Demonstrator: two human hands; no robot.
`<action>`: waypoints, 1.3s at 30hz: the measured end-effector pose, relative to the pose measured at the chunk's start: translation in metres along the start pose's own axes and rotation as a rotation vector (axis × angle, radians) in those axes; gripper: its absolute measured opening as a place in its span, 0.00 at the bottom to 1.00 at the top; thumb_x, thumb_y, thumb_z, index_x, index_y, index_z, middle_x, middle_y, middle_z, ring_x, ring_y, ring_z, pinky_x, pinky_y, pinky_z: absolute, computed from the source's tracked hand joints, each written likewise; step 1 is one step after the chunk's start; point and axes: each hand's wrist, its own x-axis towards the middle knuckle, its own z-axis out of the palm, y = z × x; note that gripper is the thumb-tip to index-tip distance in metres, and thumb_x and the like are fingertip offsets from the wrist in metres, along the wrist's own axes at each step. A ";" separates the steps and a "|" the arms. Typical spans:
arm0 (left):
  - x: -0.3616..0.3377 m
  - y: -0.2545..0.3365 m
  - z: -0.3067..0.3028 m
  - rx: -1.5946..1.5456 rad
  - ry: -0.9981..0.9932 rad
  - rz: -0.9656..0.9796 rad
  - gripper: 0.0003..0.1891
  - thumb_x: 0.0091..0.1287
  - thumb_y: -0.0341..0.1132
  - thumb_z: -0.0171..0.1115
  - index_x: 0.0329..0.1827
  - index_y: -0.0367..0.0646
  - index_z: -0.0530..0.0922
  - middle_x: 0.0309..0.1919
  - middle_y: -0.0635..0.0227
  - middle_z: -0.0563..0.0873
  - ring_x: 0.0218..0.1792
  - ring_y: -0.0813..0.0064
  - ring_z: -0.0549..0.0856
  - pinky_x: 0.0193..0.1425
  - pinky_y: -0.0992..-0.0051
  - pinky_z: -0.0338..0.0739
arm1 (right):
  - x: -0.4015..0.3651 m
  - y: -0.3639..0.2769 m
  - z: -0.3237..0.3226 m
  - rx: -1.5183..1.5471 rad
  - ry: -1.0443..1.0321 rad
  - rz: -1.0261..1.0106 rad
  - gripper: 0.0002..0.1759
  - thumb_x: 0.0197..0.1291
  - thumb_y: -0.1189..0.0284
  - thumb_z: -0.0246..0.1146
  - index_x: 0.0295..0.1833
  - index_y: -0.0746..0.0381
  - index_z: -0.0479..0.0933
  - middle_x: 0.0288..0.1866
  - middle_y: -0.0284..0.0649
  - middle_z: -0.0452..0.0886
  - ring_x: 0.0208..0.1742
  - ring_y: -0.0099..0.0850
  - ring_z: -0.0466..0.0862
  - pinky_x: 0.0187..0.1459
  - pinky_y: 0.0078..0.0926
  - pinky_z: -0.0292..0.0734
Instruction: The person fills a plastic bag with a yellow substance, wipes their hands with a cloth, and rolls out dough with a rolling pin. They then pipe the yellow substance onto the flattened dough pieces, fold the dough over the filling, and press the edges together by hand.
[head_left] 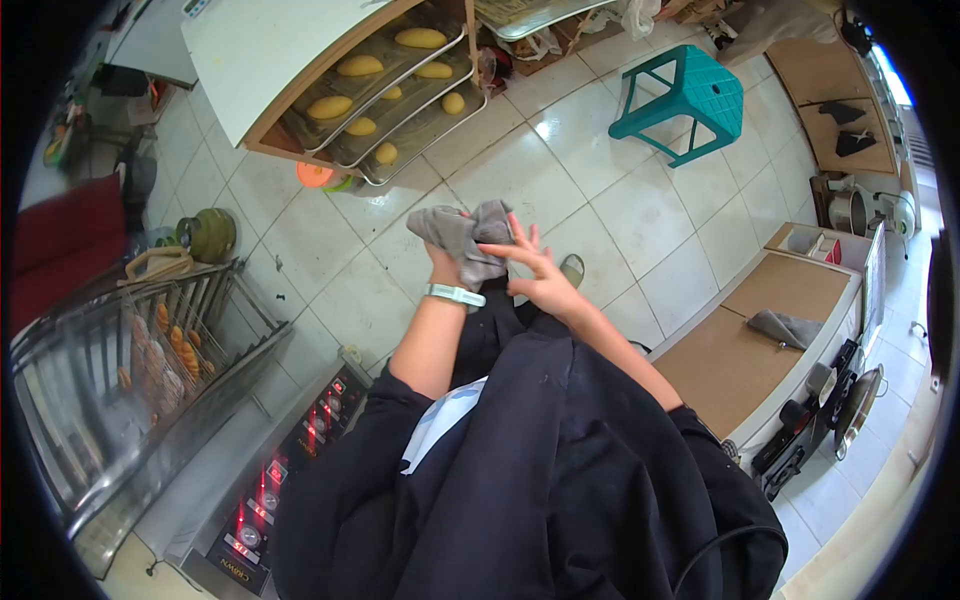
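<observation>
The left hand (443, 268) is mostly hidden by a bunched gray cloth (462, 240), so I can't tell how tightly it grips. The right hand (540, 280), fingers spread apart, lies just right of it, fingertips over the cloth, which spreads crosswise. Left of and behind the left hand, a control panel (290, 470) reads "CROWN". Beyond both hands, trays (400, 115) hold yellow oblong pieces (360, 65).

The single head view looks steeply forward and down from close above the wearer's torso (560, 450), wide-angled, across the tiled floor (640, 215).
</observation>
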 end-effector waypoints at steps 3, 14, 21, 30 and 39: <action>-0.025 0.002 0.031 1.323 -0.232 0.675 0.22 0.62 0.59 0.48 0.37 0.51 0.78 0.35 0.66 0.83 0.37 0.62 0.81 0.43 0.59 0.74 | -0.013 -0.029 -0.015 -0.681 0.182 -0.228 0.50 0.40 0.71 0.59 0.75 0.44 0.54 0.78 0.42 0.51 0.79 0.45 0.26 0.69 0.62 0.16; -0.023 -0.024 0.027 -0.089 -0.205 0.020 0.20 0.63 0.58 0.48 0.40 0.52 0.74 0.45 0.65 0.81 0.43 0.61 0.79 0.48 0.56 0.73 | 0.006 -0.004 -0.005 0.309 0.027 -0.237 0.59 0.40 0.72 0.54 0.77 0.56 0.26 0.70 0.54 0.66 0.80 0.43 0.31 0.71 0.52 0.19; -0.046 0.023 0.050 1.057 -0.256 0.405 0.21 0.64 0.58 0.48 0.45 0.53 0.75 0.42 0.65 0.82 0.42 0.64 0.79 0.46 0.57 0.74 | -0.014 -0.023 -0.031 -0.051 0.284 -0.502 0.45 0.66 0.52 0.47 0.77 0.48 0.27 0.78 0.55 0.40 0.75 0.43 0.60 0.73 0.51 0.28; -0.058 -0.028 0.058 -0.010 -0.273 0.141 0.12 0.68 0.48 0.50 0.44 0.51 0.71 0.37 0.70 0.76 0.41 0.70 0.77 0.44 0.64 0.74 | 0.006 -0.022 0.005 0.531 0.151 -0.453 0.50 0.60 0.30 0.32 0.76 0.47 0.25 0.77 0.59 0.39 0.71 0.53 0.63 0.73 0.49 0.36; -0.065 0.006 0.068 1.297 -0.444 0.358 0.31 0.72 0.59 0.37 0.64 0.43 0.68 0.61 0.62 0.74 0.59 0.64 0.76 0.65 0.64 0.71 | 0.000 -0.036 -0.025 -0.072 0.298 -0.728 0.53 0.60 0.36 0.49 0.76 0.43 0.25 0.79 0.53 0.29 0.75 0.57 0.54 0.67 0.48 0.62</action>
